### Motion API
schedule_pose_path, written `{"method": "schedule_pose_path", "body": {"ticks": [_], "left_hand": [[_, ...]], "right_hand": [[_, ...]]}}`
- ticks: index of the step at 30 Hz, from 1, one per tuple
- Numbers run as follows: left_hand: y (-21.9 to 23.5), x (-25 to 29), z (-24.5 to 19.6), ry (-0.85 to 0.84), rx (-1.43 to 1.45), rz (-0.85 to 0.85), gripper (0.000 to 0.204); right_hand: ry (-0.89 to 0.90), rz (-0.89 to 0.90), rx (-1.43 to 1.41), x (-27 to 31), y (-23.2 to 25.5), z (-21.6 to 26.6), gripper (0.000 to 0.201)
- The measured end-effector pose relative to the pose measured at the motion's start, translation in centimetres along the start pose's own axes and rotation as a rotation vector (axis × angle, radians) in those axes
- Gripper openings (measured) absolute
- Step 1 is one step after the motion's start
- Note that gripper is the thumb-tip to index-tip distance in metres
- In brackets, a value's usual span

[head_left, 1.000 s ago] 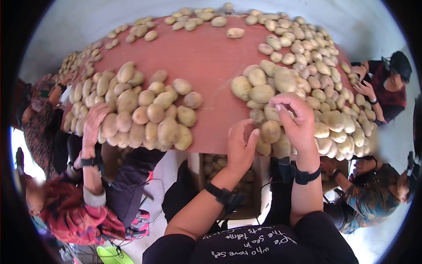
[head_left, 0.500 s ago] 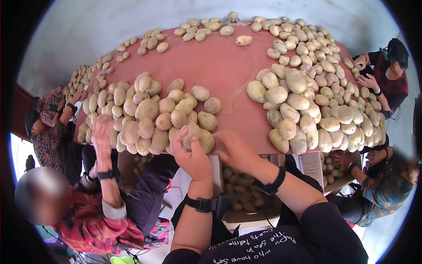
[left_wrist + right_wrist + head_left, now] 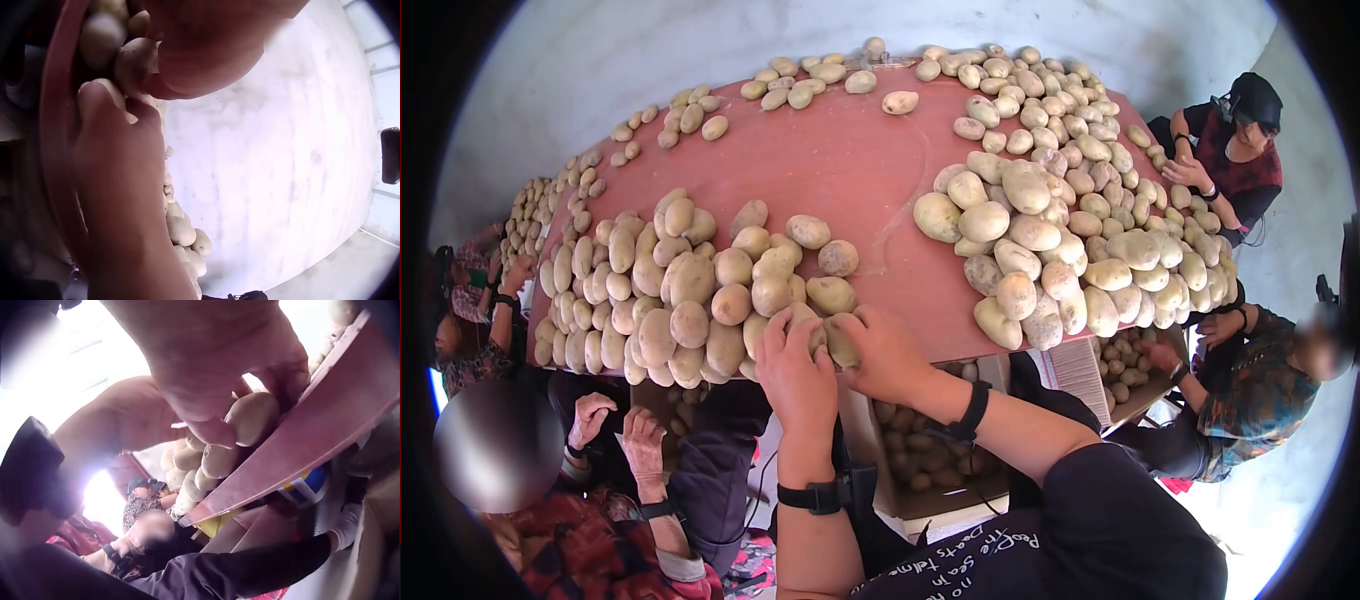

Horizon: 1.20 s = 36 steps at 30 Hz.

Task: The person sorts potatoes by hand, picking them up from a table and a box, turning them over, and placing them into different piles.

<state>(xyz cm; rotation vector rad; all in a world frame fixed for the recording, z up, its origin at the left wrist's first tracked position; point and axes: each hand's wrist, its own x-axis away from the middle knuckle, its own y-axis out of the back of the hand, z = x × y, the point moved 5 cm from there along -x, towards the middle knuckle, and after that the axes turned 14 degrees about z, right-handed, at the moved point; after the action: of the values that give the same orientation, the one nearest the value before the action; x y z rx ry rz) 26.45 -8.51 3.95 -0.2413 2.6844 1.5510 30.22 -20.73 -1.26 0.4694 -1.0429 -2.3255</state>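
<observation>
At the front edge of the red table, both hands work at the near corner of the left pile of potatoes (image 3: 690, 280). My right hand (image 3: 892, 362) grips a potato (image 3: 841, 342), its thumb and fingers on either side of it in the right wrist view (image 3: 253, 419). Right beside it, my left hand (image 3: 797, 375) curls its fingers round another potato (image 3: 804, 322). In the left wrist view that potato (image 3: 110, 91) is mostly covered by the fingers, close to the table rim (image 3: 53, 125).
A second potato pile (image 3: 1040, 240) fills the table's right side, and loose potatoes (image 3: 800, 92) line the far edge. Below the table stands a cardboard box (image 3: 940, 500) of potatoes. Other people sit around, one (image 3: 640, 440) at my left with both hands raised near the edge.
Both hands have moved from the right pile to the left pile and now hold potatoes there. The person at my left has drawn a hand back from the pile.
</observation>
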Motion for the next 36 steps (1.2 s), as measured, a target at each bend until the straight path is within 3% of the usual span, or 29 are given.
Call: {"method": "schedule_pose_path", "body": {"ticks": [3,6,10,12,18,21,24,27,33,36], "left_hand": [[-0.2,0.0,0.0,0.002,-0.011,-0.012,0.035],[-0.3,0.0,-0.3,0.004,-0.004,-0.013,0.035],[-1.0,0.1,-0.4,-0.029,-0.001,-0.019,0.035],[-1.4,0.0,-0.6,-0.032,-0.003,0.011,0.035],[-2.7,-0.3,-1.1,0.01,-0.019,0.118,0.037],[-2.8,-0.4,-0.9,0.02,-0.022,0.138,0.04],[-3.0,-0.4,-0.7,0.03,-0.043,0.16,0.045],[-3.1,-0.5,-0.8,0.026,-0.065,0.183,0.049],[-2.8,-0.5,-0.7,0.02,-0.023,0.23,0.057],[-2.7,-0.5,-0.4,0.024,-0.021,0.241,0.063]], "right_hand": [[-0.038,0.006,0.091,0.8,2.5,-0.5,0.057],[-0.188,0.046,0.185,1.3,5.4,-2.0,0.056],[-0.242,-0.203,0.438,2.0,8.9,-4.4,0.044],[-0.249,-0.269,0.599,2.0,9.5,-5.4,0.036],[-0.308,-0.231,0.662,1.9,7.6,-6.7,0.033],[-0.206,-0.254,0.546,1.7,7.7,-5.0,0.037],[-0.049,-0.131,0.223,0.4,5.4,-4.1,0.044],[-0.044,-0.079,0.039,-0.3,3.1,-2.6,0.055],[0.056,-0.124,0.124,-1.4,-0.1,-2.3,0.052],[0.004,0.103,-0.113,-2.3,0.0,-3.9,0.051]]}}
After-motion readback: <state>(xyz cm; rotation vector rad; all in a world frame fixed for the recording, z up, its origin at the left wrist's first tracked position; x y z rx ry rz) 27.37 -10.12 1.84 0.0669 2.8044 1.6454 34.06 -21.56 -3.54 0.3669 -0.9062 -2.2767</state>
